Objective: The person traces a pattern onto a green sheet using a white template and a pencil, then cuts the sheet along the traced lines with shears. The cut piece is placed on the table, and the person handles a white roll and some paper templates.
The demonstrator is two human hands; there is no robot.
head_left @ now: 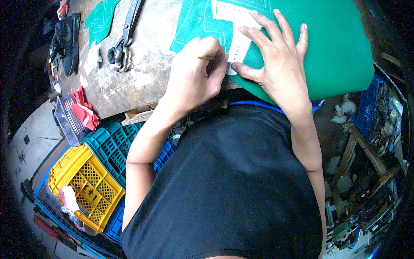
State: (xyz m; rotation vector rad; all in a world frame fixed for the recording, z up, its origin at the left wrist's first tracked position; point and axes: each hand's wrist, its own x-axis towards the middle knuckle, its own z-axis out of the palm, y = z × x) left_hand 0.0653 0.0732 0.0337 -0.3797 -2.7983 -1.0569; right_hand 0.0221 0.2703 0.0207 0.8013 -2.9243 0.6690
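Note:
A large green sheet of material lies over the worktable, with pale outlines drawn on its left part. On it rests a white curved pattern template with rows of small holes along its edges. My right hand is spread open on the template and sheet, fingertips pressing the template down. My left hand is closed in a pinch at the template's lower left edge. From its fingers sticks the end of a thin pen-like tool; the tool's tip is hidden behind the hand.
On the worn tabletop lie large shears with cloth-wrapped handles, a cut green piece and a black shoe. Red pieces sit at a purple basket. Below stand a yellow crate and a teal crate.

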